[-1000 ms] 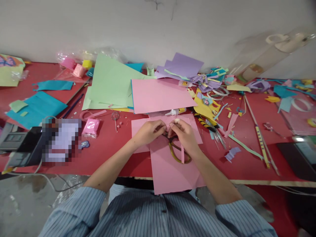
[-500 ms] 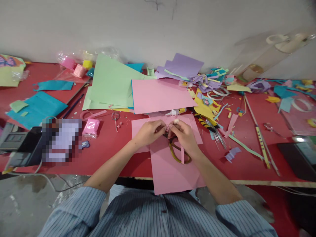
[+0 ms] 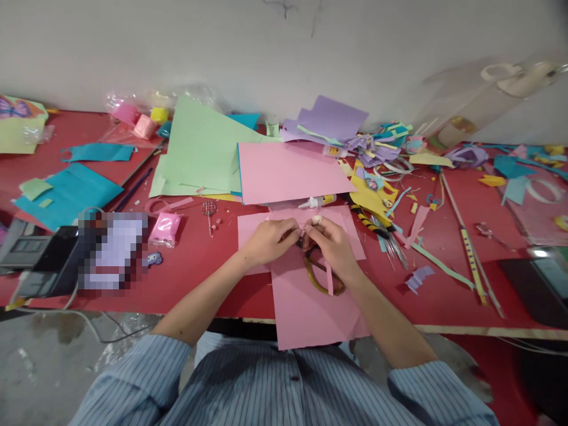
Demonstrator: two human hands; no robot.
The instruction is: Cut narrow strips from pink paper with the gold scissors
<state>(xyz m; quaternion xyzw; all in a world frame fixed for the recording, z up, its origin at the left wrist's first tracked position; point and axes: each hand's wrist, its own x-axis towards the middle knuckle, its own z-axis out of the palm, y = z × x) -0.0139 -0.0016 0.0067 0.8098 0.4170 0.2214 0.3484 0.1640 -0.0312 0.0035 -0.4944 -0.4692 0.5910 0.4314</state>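
My left hand (image 3: 268, 241) and my right hand (image 3: 331, 245) meet fingertip to fingertip over a pink paper sheet (image 3: 306, 302) on the red table (image 3: 199, 260). Both pinch a small pink paper piece (image 3: 303, 229) between them; a thin pink strip (image 3: 329, 278) hangs down below my right hand. A pair of scissors with yellow-brown handles (image 3: 320, 277) lies on the pink sheet under my right hand. A small glue bottle (image 3: 316, 202) lies just beyond my fingers.
A large pink sheet (image 3: 288, 171), green sheets (image 3: 199, 151), purple paper (image 3: 331, 121) and teal paper (image 3: 66, 192) lie behind. Paper scraps and strips (image 3: 399, 195) litter the right side. A black device (image 3: 39, 260) sits at left, a clear cylinder (image 3: 479, 100) at far right.
My hands have stayed in nearly the same place, the fingertips working slightly on the small pink piece. The view has shifted a little.
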